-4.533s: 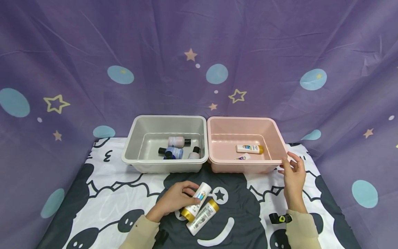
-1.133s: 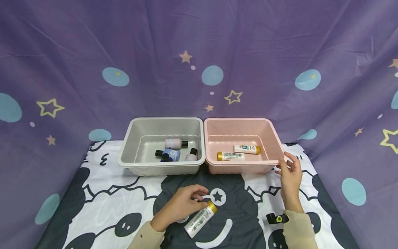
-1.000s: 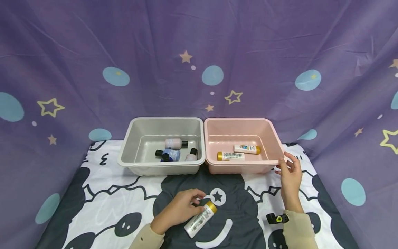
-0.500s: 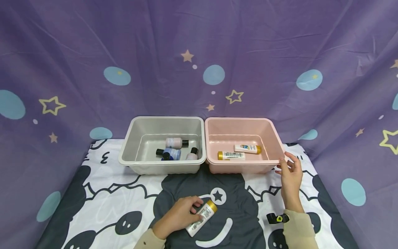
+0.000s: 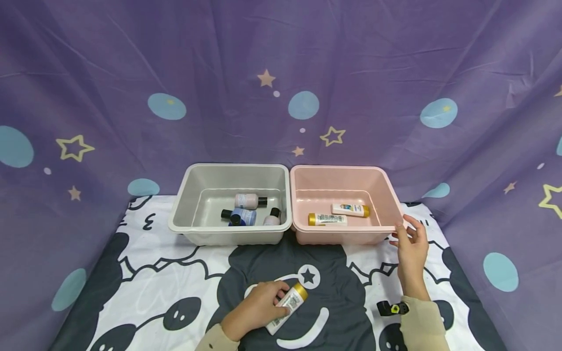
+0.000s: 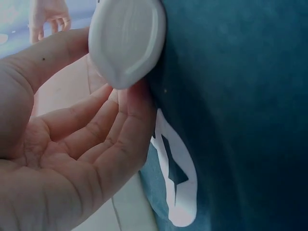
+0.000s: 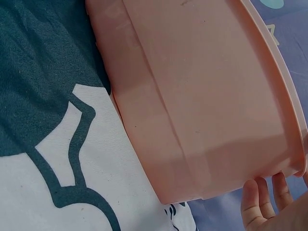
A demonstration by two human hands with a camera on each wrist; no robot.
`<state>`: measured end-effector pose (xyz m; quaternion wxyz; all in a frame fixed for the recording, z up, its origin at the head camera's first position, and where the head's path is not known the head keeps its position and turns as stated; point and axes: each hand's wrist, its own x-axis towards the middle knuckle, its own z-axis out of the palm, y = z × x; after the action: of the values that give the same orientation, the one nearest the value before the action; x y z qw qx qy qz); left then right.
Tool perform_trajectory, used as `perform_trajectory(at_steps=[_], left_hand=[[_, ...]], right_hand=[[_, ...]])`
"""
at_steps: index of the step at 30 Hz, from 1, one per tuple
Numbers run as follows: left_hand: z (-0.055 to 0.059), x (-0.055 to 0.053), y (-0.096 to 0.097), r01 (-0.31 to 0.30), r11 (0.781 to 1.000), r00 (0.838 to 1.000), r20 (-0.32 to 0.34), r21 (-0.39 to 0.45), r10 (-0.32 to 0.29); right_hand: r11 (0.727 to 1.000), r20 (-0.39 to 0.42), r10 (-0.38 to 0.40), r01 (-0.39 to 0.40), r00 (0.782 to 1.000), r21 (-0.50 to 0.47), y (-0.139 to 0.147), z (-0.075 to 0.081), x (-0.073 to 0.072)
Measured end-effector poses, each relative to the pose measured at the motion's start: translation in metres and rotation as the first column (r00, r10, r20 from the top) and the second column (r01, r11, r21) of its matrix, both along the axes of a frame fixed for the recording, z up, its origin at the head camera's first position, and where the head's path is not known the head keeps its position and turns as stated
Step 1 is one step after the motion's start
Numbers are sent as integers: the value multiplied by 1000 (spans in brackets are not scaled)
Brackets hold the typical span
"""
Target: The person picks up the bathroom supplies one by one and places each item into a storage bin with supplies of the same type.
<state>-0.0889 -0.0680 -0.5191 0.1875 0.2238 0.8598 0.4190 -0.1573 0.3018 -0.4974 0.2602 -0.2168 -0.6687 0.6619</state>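
My left hand (image 5: 259, 308) holds a white bottle with a gold cap (image 5: 291, 307) low over the dark part of the cloth, thumb on one side and fingers on the other. In the left wrist view, the bottle's flat white base (image 6: 126, 43) faces the camera between thumb and fingers. At the right front corner of the pink bin (image 5: 342, 237), my right hand (image 5: 411, 253) grips the rim, thumb on top. Fingertips (image 7: 250, 195) of that hand show below the rim in the right wrist view. Inside the pink bin lie two white gold-capped bottles, one nearer (image 5: 327, 220), one farther (image 5: 350, 209).
Left of the pink bin, touching it, stands a grey bin (image 5: 232, 237). Several small black-capped bottles lie in it, including a pink one (image 5: 247, 200) and a blue one (image 5: 246, 216). A purple curtain (image 5: 281, 58) hangs behind the cloth-covered table (image 5: 153, 273).
Over the past seconds one white bottle went from my left hand into the pink bin. My left hand then lowered around the other bottle on the cloth. The right hand stayed on the rim.
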Motion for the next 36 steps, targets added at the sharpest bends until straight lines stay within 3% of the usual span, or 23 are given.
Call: perform_trajectory(at_steps=[22,26,32,36], left_hand=[[-5,2,2,5,1000,1000,-30,4,-5],[-5,1,0,5,999,1000,18,45,-6],[1,-6,-3,-35,993,986,164,111,17],[9,-14,-5,-35,986,984,178,164,5]], right_hand=[[1000,-5,-7,7,1000,13,0,-1,0],[1000,-9,-4,5,1000,14,-1,-2,0],[1000,-15,-4,4,1000,-1,-1,-1,0],[1000,-15,0,0,1000,-4,-1,0,0]])
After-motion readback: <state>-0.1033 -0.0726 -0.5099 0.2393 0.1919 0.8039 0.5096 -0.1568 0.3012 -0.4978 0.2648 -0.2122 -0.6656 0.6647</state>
